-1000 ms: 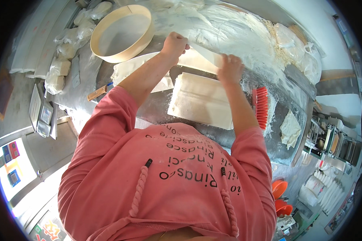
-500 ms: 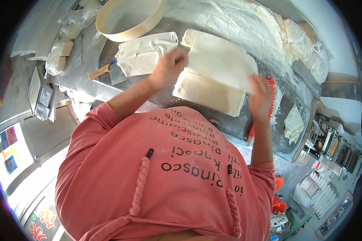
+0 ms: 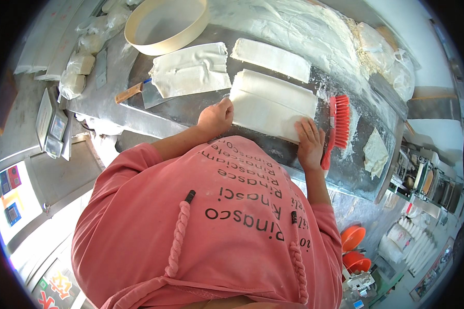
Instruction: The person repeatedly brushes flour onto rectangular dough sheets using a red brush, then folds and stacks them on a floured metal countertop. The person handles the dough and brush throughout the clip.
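On the dark, floury board lies a rectangular dough sheet (image 3: 270, 98), smooth, with a crease across it. My left hand (image 3: 215, 117) is closed at its near-left corner, pinching the edge. My right hand (image 3: 308, 135) rests on the near-right corner, fingers stretched out over the dough. A narrower dough strip (image 3: 270, 59) lies behind this sheet, and a wrinkled piece (image 3: 189, 69) is to its left. Beside that piece is a wide-bladed knife (image 3: 130, 92) with a wooden handle. A red bristle brush (image 3: 339, 118) lies just right of my right hand.
A round wooden sieve (image 3: 166, 48) sits at the back left, near bagged pale blocks (image 3: 76, 82). Spread flour (image 3: 309, 31) covers the back, with plastic bags (image 3: 404, 72) at the right. A torn dough scrap (image 3: 375, 154) lies near the right edge. Orange basins (image 3: 353, 237) are below.
Both hands have come down toward my body from raised positions. The flap of dough they held up now lies flat over the front piece, exposing the separate strip behind.
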Demonstrator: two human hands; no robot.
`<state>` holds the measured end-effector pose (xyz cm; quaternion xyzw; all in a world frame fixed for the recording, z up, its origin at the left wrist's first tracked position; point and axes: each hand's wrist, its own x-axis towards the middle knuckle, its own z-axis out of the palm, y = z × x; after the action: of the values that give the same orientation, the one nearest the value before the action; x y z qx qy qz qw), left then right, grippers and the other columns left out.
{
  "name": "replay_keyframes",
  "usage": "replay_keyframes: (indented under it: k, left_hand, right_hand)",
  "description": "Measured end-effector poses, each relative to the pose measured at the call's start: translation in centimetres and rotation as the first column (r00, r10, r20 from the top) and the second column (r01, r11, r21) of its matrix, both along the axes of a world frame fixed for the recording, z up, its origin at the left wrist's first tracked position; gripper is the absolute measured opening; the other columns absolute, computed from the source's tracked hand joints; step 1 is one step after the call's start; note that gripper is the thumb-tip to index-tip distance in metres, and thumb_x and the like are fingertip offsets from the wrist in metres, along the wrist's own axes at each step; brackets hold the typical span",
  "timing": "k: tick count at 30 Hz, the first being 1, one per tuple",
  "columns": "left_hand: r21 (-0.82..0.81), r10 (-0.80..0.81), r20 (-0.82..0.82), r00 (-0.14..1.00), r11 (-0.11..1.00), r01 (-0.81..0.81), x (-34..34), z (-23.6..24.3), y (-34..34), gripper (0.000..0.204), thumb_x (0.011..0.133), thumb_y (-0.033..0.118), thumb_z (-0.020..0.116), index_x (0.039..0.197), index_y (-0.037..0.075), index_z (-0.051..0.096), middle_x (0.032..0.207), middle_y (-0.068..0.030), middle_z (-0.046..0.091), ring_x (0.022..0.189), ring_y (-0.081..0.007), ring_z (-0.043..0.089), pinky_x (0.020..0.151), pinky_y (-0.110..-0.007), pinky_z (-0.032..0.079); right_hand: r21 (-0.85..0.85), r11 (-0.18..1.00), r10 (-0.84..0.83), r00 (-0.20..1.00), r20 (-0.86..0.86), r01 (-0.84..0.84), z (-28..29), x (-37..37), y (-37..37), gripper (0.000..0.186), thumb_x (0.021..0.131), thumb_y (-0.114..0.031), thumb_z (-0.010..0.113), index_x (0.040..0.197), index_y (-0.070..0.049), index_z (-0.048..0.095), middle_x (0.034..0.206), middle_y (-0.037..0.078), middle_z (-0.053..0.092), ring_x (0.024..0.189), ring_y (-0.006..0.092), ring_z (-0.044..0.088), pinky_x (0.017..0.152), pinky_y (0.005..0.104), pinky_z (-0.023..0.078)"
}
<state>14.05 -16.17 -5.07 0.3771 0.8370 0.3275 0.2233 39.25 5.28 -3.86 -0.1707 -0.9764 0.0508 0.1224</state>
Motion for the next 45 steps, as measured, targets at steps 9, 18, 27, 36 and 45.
replay_keyframes:
  k: [9, 18, 27, 36, 45]
  left_hand:
    - [-0.014, -0.112, -0.163, 0.98, 0.994, 0.111, 0.4, 1.5, -0.6, 0.017, 0.084, 0.017, 0.058, 0.099, 0.009, 0.055, 0.107, -0.0103, 0.06, 0.097, -0.0315, 0.057, 0.08, -0.044, 0.046]
    - [-0.031, -0.398, -0.468, 0.789, 0.9, 0.435, -2.6, -0.1, 1.2, 0.056, 0.088, 0.022, 0.055, 0.138, 0.004, 0.039, 0.148, -0.0127, 0.033, 0.137, -0.0296, 0.029, 0.11, -0.043, 0.027]
    - [-0.279, -0.466, -0.467, 0.751, 0.884, 0.375, -2.4, -2.4, 0.7, 0.055, 0.091, 0.028, 0.051, 0.138, 0.002, 0.039, 0.148, -0.0151, 0.033, 0.137, -0.028, 0.029, 0.114, -0.043, 0.02]
    - [0.055, -0.316, -0.499, 0.807, 0.918, 0.393, -2.2, -0.7, 0.8, 0.046, 0.086, 0.022, 0.056, 0.128, 0.003, 0.049, 0.137, -0.0127, 0.044, 0.127, -0.0282, 0.041, 0.106, -0.043, 0.03]
    - [-0.072, 0.239, -0.208, 0.948, 0.963, -0.259, -9.4, 1.2, 11.3, 0.02, 0.085, 0.029, 0.059, 0.09, 0.01, 0.06, 0.087, -0.0102, 0.067, 0.086, -0.0318, 0.064, 0.074, -0.043, 0.049]
  right_hand:
    - [0.031, 0.92, -0.385, 0.916, -0.112, 0.39, 1.8, 3.6, -0.2, 0.048, 0.082, -0.018, 0.062, 0.127, -0.009, 0.049, 0.131, 0.017, 0.048, 0.123, 0.0343, 0.044, 0.1, 0.0506, 0.031]
    - [-0.043, 0.679, -0.726, 0.679, 0.11, 0.733, -0.5, 8.1, 0.6, 0.024, 0.087, -0.022, 0.061, 0.1, -0.004, 0.054, 0.091, 0.016, 0.059, 0.081, 0.0328, 0.06, 0.066, 0.0448, 0.048]
    - [-0.962, -0.08, -0.188, 0.943, 0.273, 0.262, 8.3, -2.9, -6.7, 0.026, 0.091, -0.026, 0.058, 0.101, -0.002, 0.062, 0.067, -0.001, 0.053, 0.054, 0.0068, 0.05, 0.046, 0.0227, 0.041]
    - [-0.867, 0.039, -0.782, 0.555, 0.283, 0.497, 4.5, 8.6, -1.5, 0.02, 0.092, -0.024, 0.056, 0.095, -0.005, 0.062, 0.059, 0.0, 0.049, 0.043, 0.0068, 0.043, 0.036, 0.024, 0.035]
    - [0.048, 0.644, -0.765, 0.642, 0.052, 0.764, 0.2, 7.5, -1.1, 0.042, 0.079, -0.021, 0.068, 0.113, -0.006, 0.05, 0.106, 0.018, 0.055, 0.099, 0.0384, 0.053, 0.081, 0.0494, 0.043]
